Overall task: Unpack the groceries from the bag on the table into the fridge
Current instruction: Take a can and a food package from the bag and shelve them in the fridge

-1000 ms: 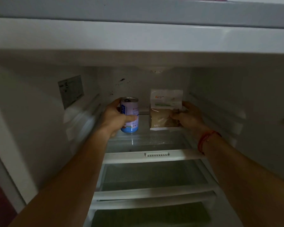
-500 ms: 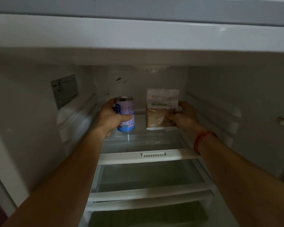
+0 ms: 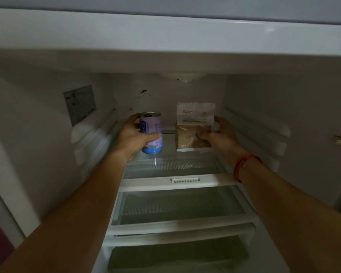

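Note:
Both my arms reach into the open fridge. My left hand (image 3: pixel 134 137) grips a purple and blue drink can (image 3: pixel 153 126), upright, its base at or just above the top glass shelf (image 3: pixel 175 164). My right hand (image 3: pixel 221 134) holds the right side of a packet (image 3: pixel 193 125) with a white top and brown contents, which stands upright at the back of the same shelf. The grocery bag and the table are out of view.
Below the top shelf lie a second glass shelf (image 3: pixel 181 205) and a drawer cover (image 3: pixel 177 253). A label (image 3: pixel 80 104) is stuck on the left inner wall. Ribbed rails line the right wall (image 3: pixel 264 134). A red string bracelet (image 3: pixel 244 164) circles my right wrist.
The view has shifted slightly. Both hands keep their hold on the can and the packet at the back of the top shelf, with almost no movement.

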`<state>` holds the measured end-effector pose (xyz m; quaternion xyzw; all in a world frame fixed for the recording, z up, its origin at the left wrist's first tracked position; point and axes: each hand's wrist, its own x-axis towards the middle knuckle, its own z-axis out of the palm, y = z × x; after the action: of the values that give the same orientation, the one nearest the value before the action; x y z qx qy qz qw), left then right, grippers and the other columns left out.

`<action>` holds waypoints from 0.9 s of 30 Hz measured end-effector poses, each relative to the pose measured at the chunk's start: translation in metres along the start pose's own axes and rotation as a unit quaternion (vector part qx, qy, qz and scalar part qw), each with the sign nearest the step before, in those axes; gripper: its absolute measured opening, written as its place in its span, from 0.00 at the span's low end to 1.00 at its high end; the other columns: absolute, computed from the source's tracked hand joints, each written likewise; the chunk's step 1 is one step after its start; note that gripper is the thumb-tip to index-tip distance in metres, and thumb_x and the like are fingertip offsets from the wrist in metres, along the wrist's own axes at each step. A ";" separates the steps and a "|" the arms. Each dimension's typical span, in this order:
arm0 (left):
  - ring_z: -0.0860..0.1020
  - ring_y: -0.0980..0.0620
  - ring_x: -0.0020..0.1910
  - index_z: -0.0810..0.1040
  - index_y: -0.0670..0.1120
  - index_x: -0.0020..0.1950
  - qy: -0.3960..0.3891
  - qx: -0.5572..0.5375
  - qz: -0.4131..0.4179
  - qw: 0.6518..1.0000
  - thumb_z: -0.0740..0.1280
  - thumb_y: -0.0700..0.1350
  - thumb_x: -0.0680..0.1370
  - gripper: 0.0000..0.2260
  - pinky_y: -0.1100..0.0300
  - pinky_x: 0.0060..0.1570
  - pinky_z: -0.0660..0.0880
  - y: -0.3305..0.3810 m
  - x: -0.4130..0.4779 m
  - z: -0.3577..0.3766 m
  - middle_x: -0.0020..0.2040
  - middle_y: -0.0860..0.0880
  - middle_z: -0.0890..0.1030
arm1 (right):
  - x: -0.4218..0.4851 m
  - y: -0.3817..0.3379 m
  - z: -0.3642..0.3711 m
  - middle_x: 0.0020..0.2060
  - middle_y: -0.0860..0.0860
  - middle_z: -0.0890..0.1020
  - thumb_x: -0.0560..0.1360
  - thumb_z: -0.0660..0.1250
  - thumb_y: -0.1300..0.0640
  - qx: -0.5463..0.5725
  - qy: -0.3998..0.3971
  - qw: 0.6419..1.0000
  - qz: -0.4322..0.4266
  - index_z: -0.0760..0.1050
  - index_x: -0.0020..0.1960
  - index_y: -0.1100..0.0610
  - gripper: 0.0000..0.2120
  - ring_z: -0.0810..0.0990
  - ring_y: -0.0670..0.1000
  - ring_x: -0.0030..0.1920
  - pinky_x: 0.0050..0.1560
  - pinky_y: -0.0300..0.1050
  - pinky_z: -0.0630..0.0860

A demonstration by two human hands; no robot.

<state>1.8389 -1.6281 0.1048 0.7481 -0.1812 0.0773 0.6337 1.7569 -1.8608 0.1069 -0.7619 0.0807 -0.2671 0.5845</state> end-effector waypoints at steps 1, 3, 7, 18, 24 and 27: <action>0.80 0.56 0.45 0.73 0.47 0.63 0.001 0.003 0.003 1.000 0.79 0.36 0.67 0.28 0.62 0.33 0.78 0.001 -0.002 -0.001 0.48 0.54 0.79 | -0.001 0.000 -0.001 0.47 0.52 0.86 0.72 0.74 0.69 -0.003 0.006 1.000 0.002 0.79 0.59 0.59 0.17 0.85 0.42 0.38 0.36 0.35 0.80; 0.80 0.51 0.49 0.72 0.47 0.65 0.006 0.011 0.004 1.000 0.79 0.38 0.68 0.29 0.58 0.37 0.80 0.004 -0.007 -0.002 0.52 0.51 0.79 | -0.003 0.000 -0.002 0.51 0.50 0.86 0.70 0.76 0.65 -0.013 0.019 1.000 0.010 0.78 0.62 0.55 0.22 0.86 0.46 0.47 0.47 0.43 0.84; 0.80 0.46 0.54 0.73 0.50 0.62 0.002 0.053 0.013 0.999 0.80 0.43 0.67 0.27 0.46 0.48 0.82 0.006 -0.020 -0.008 0.57 0.48 0.80 | -0.013 -0.005 -0.006 0.62 0.50 0.80 0.69 0.77 0.54 -0.064 0.039 0.996 0.046 0.65 0.76 0.47 0.39 0.82 0.51 0.58 0.62 0.51 0.80; 0.68 0.43 0.71 0.63 0.46 0.77 0.032 0.290 0.099 0.951 0.69 0.57 0.77 0.33 0.51 0.64 0.67 0.033 -0.094 -0.027 0.74 0.43 0.67 | -0.086 -0.044 -0.015 0.70 0.54 0.74 0.77 0.70 0.45 -0.218 0.022 0.975 -0.046 0.61 0.79 0.49 0.34 0.73 0.56 0.70 0.64 0.45 0.70; 0.65 0.39 0.72 0.60 0.46 0.78 0.050 0.406 0.146 0.901 0.62 0.66 0.77 0.36 0.45 0.66 0.68 0.038 -0.131 -0.044 0.76 0.41 0.63 | -0.133 -0.058 -0.020 0.77 0.60 0.59 0.77 0.64 0.35 -0.370 0.003 0.927 -0.063 0.55 0.80 0.41 0.36 0.65 0.64 0.74 0.70 0.57 0.68; 0.63 0.39 0.74 0.60 0.48 0.78 0.058 0.453 0.169 0.873 0.57 0.69 0.76 0.37 0.43 0.67 0.66 0.042 -0.151 -0.049 0.77 0.41 0.61 | -0.153 -0.060 -0.021 0.80 0.58 0.54 0.78 0.60 0.34 -0.449 -0.001 0.890 -0.079 0.52 0.80 0.40 0.35 0.58 0.64 0.77 0.71 0.63 0.65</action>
<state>1.6900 -1.5598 0.1000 0.9053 -0.2129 0.3005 0.2115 1.6051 -1.7939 0.1190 -0.9471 0.1308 -0.2471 0.1573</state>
